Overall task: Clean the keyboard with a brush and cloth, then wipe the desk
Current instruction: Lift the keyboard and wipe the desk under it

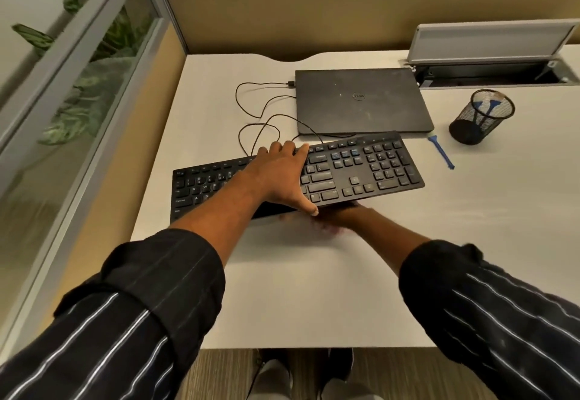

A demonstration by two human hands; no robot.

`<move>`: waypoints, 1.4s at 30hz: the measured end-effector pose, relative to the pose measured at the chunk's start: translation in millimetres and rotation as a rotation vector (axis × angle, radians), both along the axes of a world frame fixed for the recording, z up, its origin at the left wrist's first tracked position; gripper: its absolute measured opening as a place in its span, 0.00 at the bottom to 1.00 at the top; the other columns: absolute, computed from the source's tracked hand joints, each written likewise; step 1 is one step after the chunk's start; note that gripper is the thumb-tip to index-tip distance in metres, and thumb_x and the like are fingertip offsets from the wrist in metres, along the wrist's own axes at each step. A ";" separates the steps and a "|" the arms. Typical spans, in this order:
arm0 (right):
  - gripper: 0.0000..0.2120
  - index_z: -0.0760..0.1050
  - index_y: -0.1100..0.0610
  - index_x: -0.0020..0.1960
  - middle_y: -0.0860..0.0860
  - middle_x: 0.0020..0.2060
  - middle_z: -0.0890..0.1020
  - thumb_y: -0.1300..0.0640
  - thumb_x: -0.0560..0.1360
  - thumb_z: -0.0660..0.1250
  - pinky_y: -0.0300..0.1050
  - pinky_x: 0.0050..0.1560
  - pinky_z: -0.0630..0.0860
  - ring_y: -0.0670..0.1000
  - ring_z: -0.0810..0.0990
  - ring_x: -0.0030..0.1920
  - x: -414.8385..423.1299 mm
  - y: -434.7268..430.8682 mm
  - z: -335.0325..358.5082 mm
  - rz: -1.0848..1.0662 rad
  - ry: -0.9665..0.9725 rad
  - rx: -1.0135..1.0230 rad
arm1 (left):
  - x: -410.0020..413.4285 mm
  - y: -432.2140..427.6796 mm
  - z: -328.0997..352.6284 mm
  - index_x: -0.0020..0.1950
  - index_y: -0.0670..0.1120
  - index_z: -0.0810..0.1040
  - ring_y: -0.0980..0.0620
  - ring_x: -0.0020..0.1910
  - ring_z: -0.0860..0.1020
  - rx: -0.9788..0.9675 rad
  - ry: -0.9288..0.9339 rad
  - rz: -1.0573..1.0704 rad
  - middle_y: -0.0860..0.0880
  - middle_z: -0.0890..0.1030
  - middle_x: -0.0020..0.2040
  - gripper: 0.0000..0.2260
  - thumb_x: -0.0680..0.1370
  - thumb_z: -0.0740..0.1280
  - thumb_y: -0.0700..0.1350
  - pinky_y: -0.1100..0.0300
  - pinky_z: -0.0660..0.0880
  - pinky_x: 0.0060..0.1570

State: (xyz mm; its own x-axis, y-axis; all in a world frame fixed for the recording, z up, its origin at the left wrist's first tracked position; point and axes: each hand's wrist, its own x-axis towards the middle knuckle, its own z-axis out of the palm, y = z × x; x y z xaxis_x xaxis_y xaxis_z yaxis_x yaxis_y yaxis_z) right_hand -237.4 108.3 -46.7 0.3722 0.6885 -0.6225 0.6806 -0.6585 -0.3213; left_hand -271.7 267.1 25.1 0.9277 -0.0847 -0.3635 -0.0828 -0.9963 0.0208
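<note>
Spreads the fingers of the left hand across the keyboard, tips hooked over the far edge and thumb pinching the near one, seemingly to hold the 3 o'clock end tilted up off the worktop. Tucks the right hand under that near edge at 6 o'clock, likely to reach the surface beneath. Cannot tell whether those fingers are spread or curled, or carry a cloth, because they are hidden and blurred. Shows the keyboard mid-worktop, its cable looping from 11 o'clock to a closed laptop at 12. Shows a blue tool lying at 2 o'clock beside a mesh cup, probably parked within reach.
</note>
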 end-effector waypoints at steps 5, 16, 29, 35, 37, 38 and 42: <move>0.18 0.75 0.54 0.50 0.51 0.42 0.80 0.42 0.81 0.54 0.49 0.53 0.80 0.52 0.81 0.44 -7.8 20.2 -13.7 0.247 -0.086 0.053 | 0.0 -2.5 -0.3 0.82 0.46 0.47 0.41 0.73 0.62 0.001 0.007 0.022 0.42 0.61 0.77 0.61 0.61 0.72 0.75 0.44 0.62 0.72; 0.24 0.76 0.49 0.68 0.53 0.69 0.75 0.63 0.74 0.65 0.48 0.68 0.66 0.56 0.72 0.68 -27.5 -18.5 -14.5 0.392 0.000 0.483 | -1.0 -0.3 9.9 0.82 0.46 0.45 0.40 0.74 0.62 -0.014 -0.041 0.065 0.42 0.60 0.77 0.61 0.62 0.72 0.74 0.45 0.63 0.72; 0.29 0.69 0.42 0.72 0.53 0.76 0.64 0.51 0.70 0.60 0.68 0.67 0.62 0.64 0.64 0.72 -45.5 -49.4 -31.1 0.655 -0.209 0.374 | -3.1 -12.7 3.5 0.82 0.46 0.47 0.41 0.73 0.62 0.017 -0.049 0.112 0.42 0.61 0.77 0.61 0.62 0.72 0.75 0.45 0.64 0.72; 0.27 0.77 0.48 0.65 0.54 0.70 0.73 0.62 0.67 0.67 0.61 0.62 0.71 0.63 0.76 0.63 -58.4 -75.8 -28.6 0.672 -0.049 0.578 | -6.4 -18.2 3.0 0.82 0.46 0.47 0.41 0.73 0.63 0.000 -0.049 0.142 0.43 0.61 0.77 0.61 0.62 0.72 0.75 0.45 0.64 0.71; 0.28 0.75 0.47 0.68 0.55 0.71 0.72 0.59 0.69 0.64 0.59 0.57 0.74 0.63 0.78 0.59 -34.1 -57.4 -24.4 0.476 -0.133 0.583 | -6.2 -19.8 4.5 0.82 0.46 0.47 0.41 0.73 0.62 -0.004 -0.042 0.154 0.43 0.61 0.77 0.61 0.62 0.72 0.74 0.45 0.64 0.71; 0.29 0.71 0.45 0.71 0.55 0.72 0.71 0.58 0.71 0.63 0.58 0.59 0.74 0.62 0.77 0.62 -20.1 -49.5 -20.4 0.365 -0.168 0.541 | -5.8 -20.6 5.8 0.82 0.46 0.47 0.41 0.73 0.62 -0.003 -0.037 0.159 0.43 0.61 0.77 0.62 0.62 0.73 0.74 0.45 0.64 0.71; 0.32 0.51 0.39 0.78 0.54 0.76 0.62 0.40 0.75 0.52 0.61 0.71 0.60 0.61 0.63 0.73 1.2 -38.5 -32.5 0.214 -0.277 0.321 | -2.1 -20.3 11.9 0.82 0.46 0.46 0.40 0.73 0.62 0.012 -0.032 0.161 0.43 0.60 0.77 0.62 0.61 0.72 0.75 0.45 0.64 0.71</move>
